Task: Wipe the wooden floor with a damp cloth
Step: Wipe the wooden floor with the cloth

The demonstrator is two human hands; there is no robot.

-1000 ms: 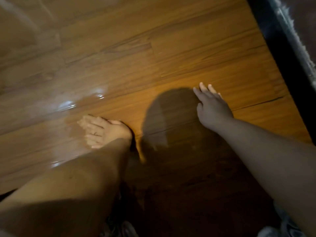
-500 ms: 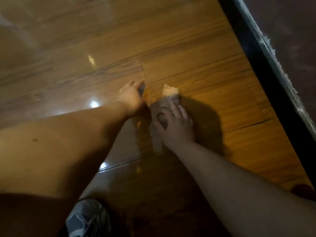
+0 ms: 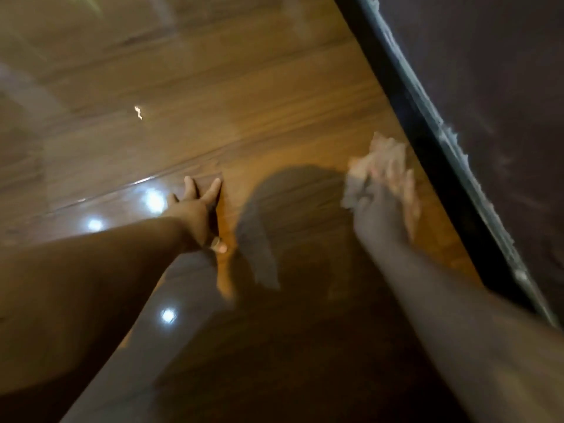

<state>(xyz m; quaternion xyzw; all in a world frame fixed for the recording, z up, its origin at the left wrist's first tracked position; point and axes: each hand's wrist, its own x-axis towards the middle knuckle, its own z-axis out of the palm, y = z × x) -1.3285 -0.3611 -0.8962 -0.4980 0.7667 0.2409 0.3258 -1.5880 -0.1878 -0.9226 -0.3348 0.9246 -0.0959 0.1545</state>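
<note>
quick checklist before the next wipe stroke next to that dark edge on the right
1. Right hand on the cloth: ok, it presses on top, and the fingers look stretched out despite the blur.
2. Cloth lying flat: cannot tell, motion blur hides its shape.
3. Left hand braced: ok, it rests with fingers spread on the wooden floor.
4. Left hand out of the cloth's way: ok, it is well apart from the cloth, to its left.
5. Gap to the dark edge strip: cannot tell, the cloth is close beside it but contact is unclear.
</note>
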